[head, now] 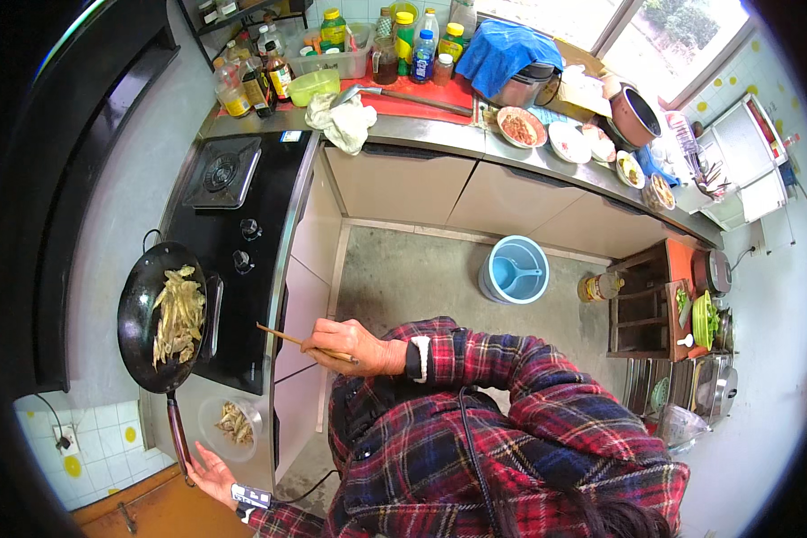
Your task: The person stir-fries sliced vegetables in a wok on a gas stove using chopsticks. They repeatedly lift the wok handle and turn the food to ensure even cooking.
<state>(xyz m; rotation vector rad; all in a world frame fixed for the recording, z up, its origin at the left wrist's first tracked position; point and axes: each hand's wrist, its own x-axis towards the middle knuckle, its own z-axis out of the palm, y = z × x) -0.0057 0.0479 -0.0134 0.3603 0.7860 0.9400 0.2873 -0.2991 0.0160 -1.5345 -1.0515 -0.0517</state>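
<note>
My left hand is at the wooden handle of a black wok, its fingers partly spread against the handle's lower end; a firm grip cannot be made out. Small browned fish or similar pieces lie in the wok, which sits over the near burner of the black gas hob. Chopsticks are held in my right hand, their tips pointing left over the hob's edge. Between the wok handle and the cabinets, a clear plastic bowl holds more such pieces.
A second burner is at the hob's far end. Sauce bottles, a white cloth, a spatula and food bowls line the back counter. A blue bucket stands on the floor. A range hood hangs at left.
</note>
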